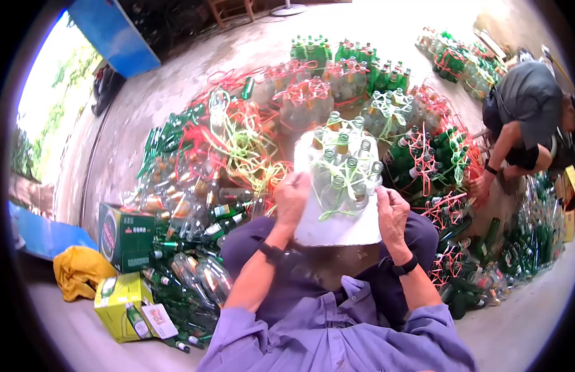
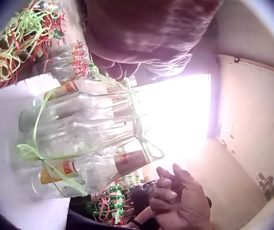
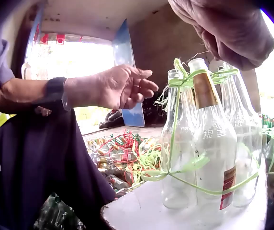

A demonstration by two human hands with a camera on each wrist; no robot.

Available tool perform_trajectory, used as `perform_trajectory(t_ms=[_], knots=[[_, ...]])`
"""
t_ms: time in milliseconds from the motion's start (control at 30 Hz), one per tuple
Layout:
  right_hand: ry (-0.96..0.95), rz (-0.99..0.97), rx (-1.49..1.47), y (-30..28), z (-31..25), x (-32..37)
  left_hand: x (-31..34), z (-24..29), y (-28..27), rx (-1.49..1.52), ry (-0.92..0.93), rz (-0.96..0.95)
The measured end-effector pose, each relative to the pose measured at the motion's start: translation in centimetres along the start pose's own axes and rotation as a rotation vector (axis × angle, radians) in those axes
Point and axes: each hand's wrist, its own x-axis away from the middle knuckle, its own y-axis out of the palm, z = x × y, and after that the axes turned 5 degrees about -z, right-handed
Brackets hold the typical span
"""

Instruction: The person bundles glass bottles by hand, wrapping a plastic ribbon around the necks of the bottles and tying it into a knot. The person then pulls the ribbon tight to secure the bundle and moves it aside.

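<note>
A bundle of clear glass bottles (image 1: 343,164), tied with pale green plastic twine (image 3: 213,189), stands upright on a white board (image 1: 334,232) between the person's knees. Bands of twine circle the bottles low down and cross among their necks. To the left of the bundle is the left hand (image 1: 292,201), its fingers loosely bent and nothing visible in them in the right wrist view. Opposite it, the right hand (image 1: 393,214) hovers beside the bundle's right side. The left wrist view shows its fingers (image 2: 163,194) loosely curled, apart from the bottles.
Tangled red and yellow-green twine (image 1: 247,139) lies on loose bottles at the left. More tied bundles (image 1: 306,102) stand beyond the board. A green carton (image 1: 126,235) and a yellow box (image 1: 123,304) sit at the left. Another person (image 1: 526,105) bends over bottles at the right.
</note>
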Motion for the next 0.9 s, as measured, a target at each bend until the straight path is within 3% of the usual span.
perform_trajectory(t_ms=[33, 133, 167, 233, 333, 433, 467, 600, 633, 700, 800, 833, 900], knots=[[0.002, 0.022, -0.006, -0.3, 0.6, -0.6, -0.5, -2.1, -0.5, 0.013, -0.081, 0.014], [0.319, 0.224, -0.365, -0.8, 3.0, -2.6, -1.1, -6.6, -1.1, -0.069, -0.236, 0.051], [0.408, 0.245, -0.384, -0.8, 3.6, -3.0, -1.2, -8.3, -1.2, -0.076, -0.225, 0.038], [0.525, 0.289, -0.397, -0.3, 4.6, -3.6, -1.3, -12.7, -0.7, -0.158, -0.406, 0.026], [0.421, 0.292, -0.258, 0.4, 12.7, -4.4, -0.3, -15.5, 0.9, -0.284, -0.449, 0.074], [0.478, 0.277, -0.182, 0.3, 14.0, -5.0, 0.4, -22.5, 1.7, -0.301, -0.574, -0.063], [0.486, 0.32, -0.039, 0.7, 16.0, -5.1, 0.8, -23.0, 2.1, -0.217, -0.455, -0.093], [0.531, 0.302, 0.326, 0.5, 18.4, -6.4, 0.9, -23.2, 3.3, -0.121, -0.436, 0.006], [0.5, 0.305, 0.363, 0.3, 19.6, -6.7, 0.3, -22.6, 3.1, -0.159, -0.494, -0.065], [0.627, 0.289, 0.37, -0.5, 20.2, -6.8, -0.7, -21.8, 2.7, -0.193, -0.567, -0.107], [0.683, 0.21, 0.451, -1.6, 21.8, -6.5, -0.6, -22.9, 2.9, -0.347, -0.507, -0.12], [0.636, 0.158, 0.416, -2.3, 25.5, -6.1, -0.3, -25.0, 3.1, -0.265, -0.528, -0.127], [0.736, 0.086, 0.2, -3.3, 30.6, -5.4, 0.1, -26.1, 3.7, -0.173, -0.562, -0.097]])
